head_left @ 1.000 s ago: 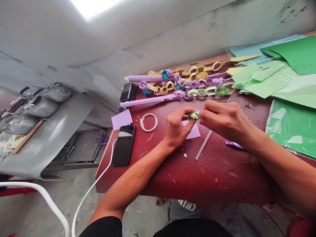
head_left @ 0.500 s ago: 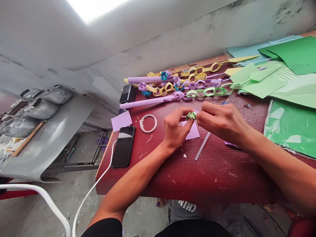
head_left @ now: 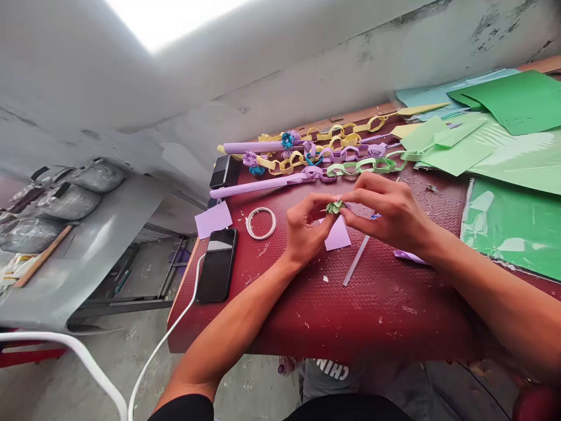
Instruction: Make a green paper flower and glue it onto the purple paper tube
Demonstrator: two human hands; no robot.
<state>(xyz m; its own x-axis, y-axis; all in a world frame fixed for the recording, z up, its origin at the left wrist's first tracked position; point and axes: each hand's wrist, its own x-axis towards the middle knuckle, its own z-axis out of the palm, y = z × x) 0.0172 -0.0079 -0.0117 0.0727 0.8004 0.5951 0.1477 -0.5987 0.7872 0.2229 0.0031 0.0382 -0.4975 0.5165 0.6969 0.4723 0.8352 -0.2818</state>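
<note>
A small green folded paper flower (head_left: 333,207) is pinched in the fingers of my left hand (head_left: 307,225). My right hand (head_left: 385,204) meets it from the other side, thumb and forefinger closed at the flower's edge. Just below the hands, a square of purple paper (head_left: 337,235) lies on the dark red tabletop (head_left: 280,304). Close by is a thin pale strip (head_left: 356,261). Under my right wrist a piece of curled purple paper (head_left: 409,256) shows in part.
Paper chains (head_left: 337,153) and purple paper tubes (head_left: 254,186) lie along the back. Green sheets (head_left: 517,152) cover the right side. To the left are a tape roll (head_left: 261,223), a phone (head_left: 216,266), a purple square (head_left: 213,220) and a white cable (head_left: 173,321).
My right hand's fingers have loosened from a tight curl and now close on the flower's edge. The flower shows a different side. The whole view has shifted slightly.
</note>
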